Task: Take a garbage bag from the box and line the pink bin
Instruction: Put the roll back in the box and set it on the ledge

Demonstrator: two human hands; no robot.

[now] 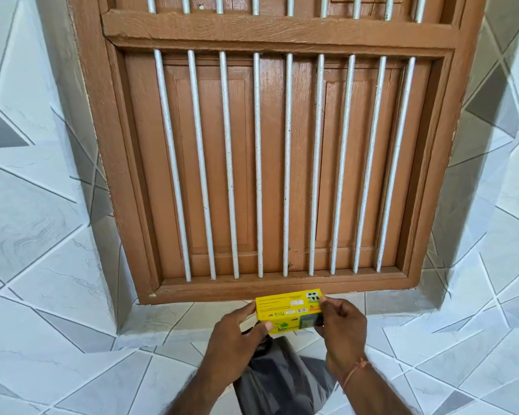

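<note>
While the brown wooden window with white metal bars (282,163) fills most of my view above the grey-patterned tiled ledge (174,322), a dark grey plastic garbage bag (282,381) hangs below my hands — it seems to trail from under the left one. The small yellow cardboard box (288,310) lies between them, long axis left to right. My left hand (237,339) is closed on its left end, my right hand (342,324) pinches the right end. No pink bin is in sight.
</note>
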